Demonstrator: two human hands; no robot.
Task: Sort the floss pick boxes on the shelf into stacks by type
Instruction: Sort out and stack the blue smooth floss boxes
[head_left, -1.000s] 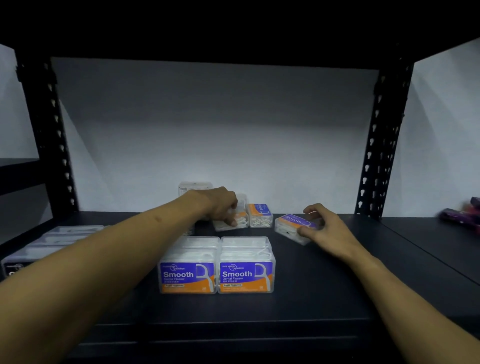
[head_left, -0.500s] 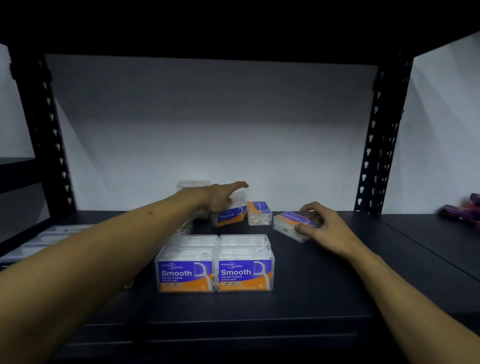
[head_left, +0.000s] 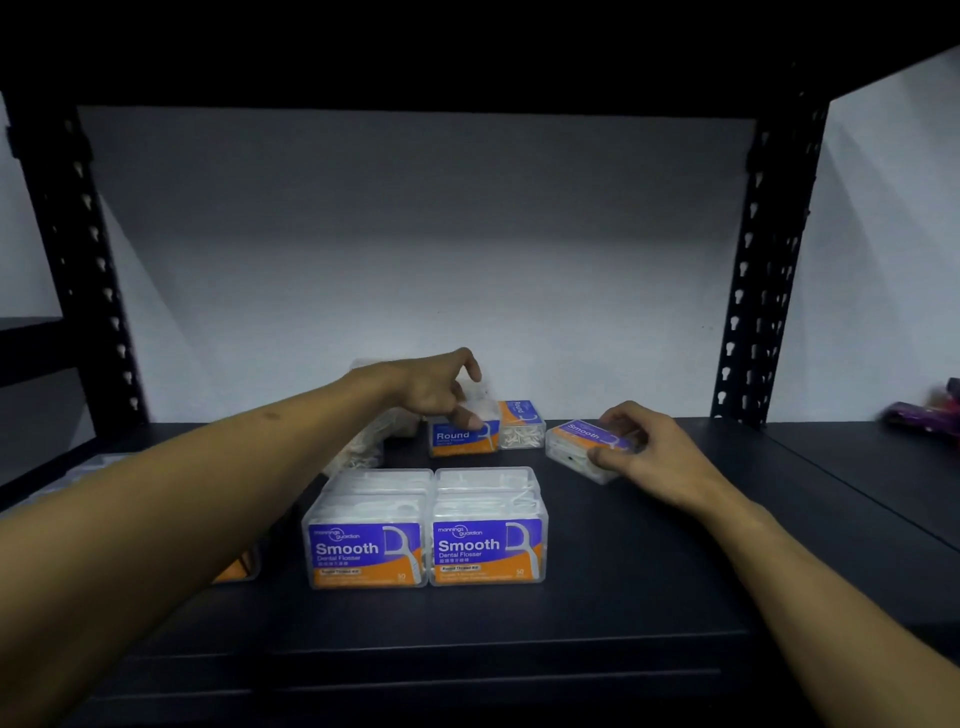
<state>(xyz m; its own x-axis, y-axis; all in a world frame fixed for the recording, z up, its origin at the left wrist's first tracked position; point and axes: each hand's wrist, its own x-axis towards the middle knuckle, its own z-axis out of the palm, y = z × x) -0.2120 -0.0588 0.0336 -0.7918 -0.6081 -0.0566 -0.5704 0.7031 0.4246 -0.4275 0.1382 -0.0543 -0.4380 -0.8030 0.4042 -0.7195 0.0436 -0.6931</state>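
Broadly, the shelf (head_left: 649, 597) carries two upright Smooth boxes (head_left: 426, 530) in front. Behind, the left hand (head_left: 441, 392) pinches the Round box (head_left: 464, 439); the right hand (head_left: 641, 449) grips a tilted Smooth box (head_left: 582, 441). Light, rigid, likely slick plastic: grasp the short sides.

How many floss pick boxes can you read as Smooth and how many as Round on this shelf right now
Smooth: 3, two side by side at the front and one tilted under the right hand's fingers
Round: 2, one at the left hand and one just right of it
Label unreadable: at least 2, at far left and behind the left arm
Total: at least 7
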